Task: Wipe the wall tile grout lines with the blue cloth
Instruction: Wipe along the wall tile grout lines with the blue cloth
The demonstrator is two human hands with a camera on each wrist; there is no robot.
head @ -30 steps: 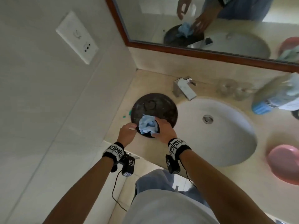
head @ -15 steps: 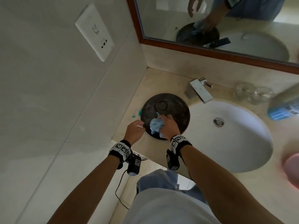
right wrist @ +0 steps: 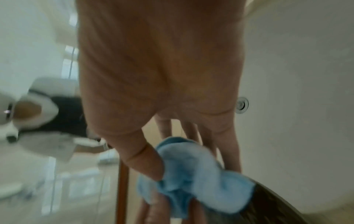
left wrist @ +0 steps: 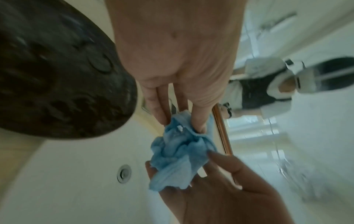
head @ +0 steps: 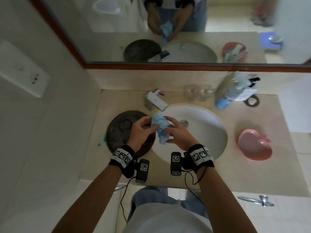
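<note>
A crumpled blue cloth (head: 161, 130) hangs in the air between my two hands, over the left rim of the white sink (head: 207, 137). My left hand (head: 152, 123) pinches its upper left part; in the left wrist view the left hand's fingertips (left wrist: 200, 127) dig into the top of the cloth (left wrist: 178, 154). My right hand (head: 168, 126) grips it from the right, and in the right wrist view the thumb (right wrist: 147, 160) presses on the cloth (right wrist: 210, 189). The tiled wall (head: 42, 140) stands to the left, apart from both hands.
A dark round tray (head: 117, 132) lies on the beige counter left of the sink. A faucet (head: 155, 100), two glasses (head: 196, 92) and a spray bottle (head: 230, 93) stand along the back, under the mirror. A pink dish (head: 254, 145) sits right. A socket plate (head: 21, 71) is on the left wall.
The right hand lifted the cloth off the dark tray and carried it right to the sink rim. The left hand has taken hold of it too. The head view swung towards the mirror.
</note>
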